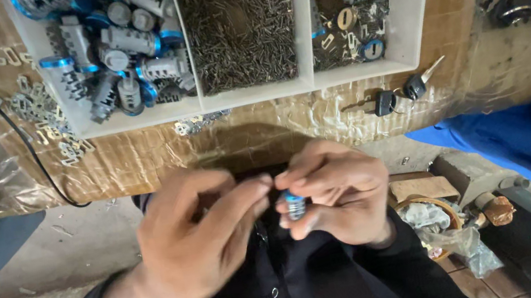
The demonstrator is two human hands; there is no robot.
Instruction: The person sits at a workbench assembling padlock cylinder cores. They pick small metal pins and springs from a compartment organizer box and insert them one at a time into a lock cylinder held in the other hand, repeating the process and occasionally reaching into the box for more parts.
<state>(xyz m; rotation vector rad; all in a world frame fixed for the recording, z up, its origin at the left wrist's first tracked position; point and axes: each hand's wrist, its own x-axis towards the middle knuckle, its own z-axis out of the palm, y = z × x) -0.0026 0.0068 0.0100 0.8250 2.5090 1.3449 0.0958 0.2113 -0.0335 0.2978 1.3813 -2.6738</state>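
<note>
- Two hands work together: the right hand (341, 190) is clamped on a small lock cylinder (295, 204), held above the lap.
- Left hand (198, 243) pinches its fingertips together beside it.
- Tiny parts could slip and fall to the floor.

The person is wearing a dark, black long-sleeved garment. Its sleeves are reaching to both wrists. A small round fastener is showing on the front.
</note>
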